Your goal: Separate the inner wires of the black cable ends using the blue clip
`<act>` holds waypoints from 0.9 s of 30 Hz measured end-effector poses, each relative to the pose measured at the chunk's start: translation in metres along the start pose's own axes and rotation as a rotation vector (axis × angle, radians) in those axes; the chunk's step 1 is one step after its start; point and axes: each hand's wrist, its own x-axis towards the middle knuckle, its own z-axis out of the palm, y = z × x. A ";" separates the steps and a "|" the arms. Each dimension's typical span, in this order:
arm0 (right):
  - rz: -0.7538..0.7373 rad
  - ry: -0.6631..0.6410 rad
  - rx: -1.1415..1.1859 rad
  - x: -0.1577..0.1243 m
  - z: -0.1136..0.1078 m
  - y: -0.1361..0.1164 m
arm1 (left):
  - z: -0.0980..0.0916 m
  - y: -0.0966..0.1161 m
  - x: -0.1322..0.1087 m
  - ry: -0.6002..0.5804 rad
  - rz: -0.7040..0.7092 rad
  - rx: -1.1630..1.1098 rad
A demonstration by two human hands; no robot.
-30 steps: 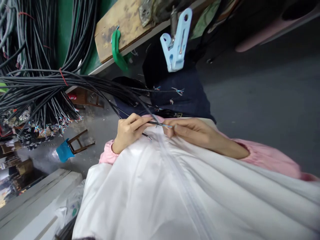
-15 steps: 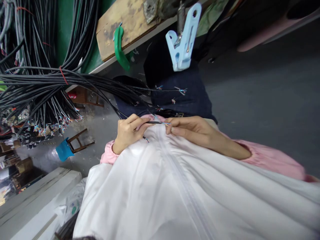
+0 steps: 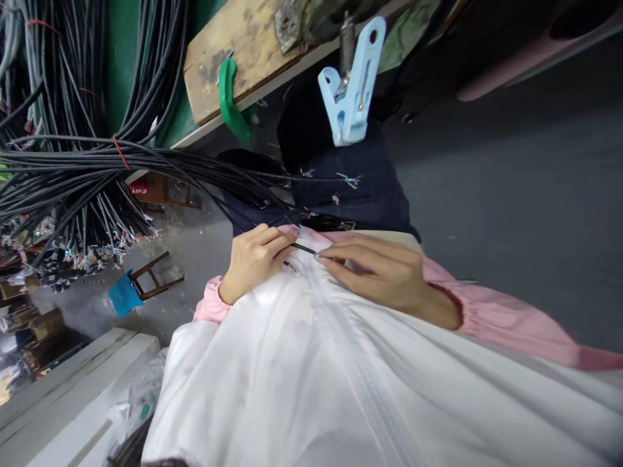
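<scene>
My left hand (image 3: 254, 259) pinches a thin black cable (image 3: 305, 249) between thumb and fingers, just above my white apron (image 3: 311, 376). My right hand (image 3: 379, 272) is closed on the cable's free end, its fingertips meeting the left hand's at the middle. The cable runs up and left into a thick bundle of black cables (image 3: 73, 181) whose stripped ends show small coloured wires. More stripped cable ends (image 3: 348, 178) lie across my dark trouser lap (image 3: 360, 194).
A light blue plastic clamp (image 3: 350, 84) and a green hook (image 3: 226, 97) hang from a worn wooden board (image 3: 233, 52) above. Grey floor lies to the right. A small wooden stool with blue cloth (image 3: 141, 282) stands at the left; a white bench edge (image 3: 63, 389) is at lower left.
My right hand has slid back toward me and turned, its fingers now curled over the cable end. The left hand has hardly moved.
</scene>
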 end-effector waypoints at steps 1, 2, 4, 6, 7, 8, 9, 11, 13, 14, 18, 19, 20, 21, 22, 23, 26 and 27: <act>0.007 -0.022 0.000 -0.001 0.000 0.001 | 0.000 -0.001 0.001 -0.003 0.031 0.027; 0.009 -0.036 0.006 -0.001 0.001 0.002 | 0.000 -0.002 0.002 -0.008 0.058 0.053; 0.005 -0.049 0.031 -0.001 0.002 0.003 | 0.001 -0.004 0.003 -0.045 0.095 0.082; -0.004 -0.057 0.057 0.000 0.002 0.003 | 0.001 -0.006 0.004 -0.103 0.121 0.080; -0.004 -0.063 0.064 0.001 0.002 0.003 | 0.001 -0.007 0.005 -0.123 0.136 0.068; -0.001 -0.072 0.068 0.002 0.001 0.002 | 0.001 -0.008 0.006 -0.132 0.150 0.056; 0.006 -0.080 0.068 0.002 0.001 0.002 | 0.001 -0.008 0.006 -0.130 0.164 0.043; 0.026 -0.088 0.061 0.002 0.000 0.002 | 0.000 -0.008 0.008 -0.114 0.187 0.026; 0.039 -0.078 0.051 0.002 -0.001 0.002 | -0.001 -0.007 0.010 -0.115 0.198 0.024; 0.041 -0.067 0.046 0.003 -0.002 0.002 | -0.001 -0.007 0.011 -0.127 0.202 0.024; 0.015 -0.007 0.047 0.005 -0.004 0.003 | 0.001 -0.005 0.014 -0.192 0.215 -0.011; 0.009 0.019 0.065 0.006 -0.005 0.004 | 0.002 -0.005 0.014 -0.193 0.211 -0.016; 0.006 0.046 0.099 0.008 -0.005 0.004 | 0.003 -0.005 0.013 -0.184 0.204 -0.018; 0.012 0.078 0.148 0.009 -0.006 0.005 | 0.005 -0.005 0.013 -0.172 0.196 -0.020; 0.032 0.117 0.214 0.011 -0.006 0.006 | 0.007 -0.006 0.012 -0.164 0.182 -0.020; 0.063 0.162 0.286 0.012 -0.007 0.008 | 0.008 -0.006 0.010 -0.160 0.169 -0.022; 0.172 0.304 0.431 0.020 -0.010 0.014 | 0.013 -0.008 0.008 -0.131 0.142 -0.048; 0.196 0.348 0.445 0.023 -0.011 0.017 | 0.014 -0.008 0.008 -0.099 0.138 -0.059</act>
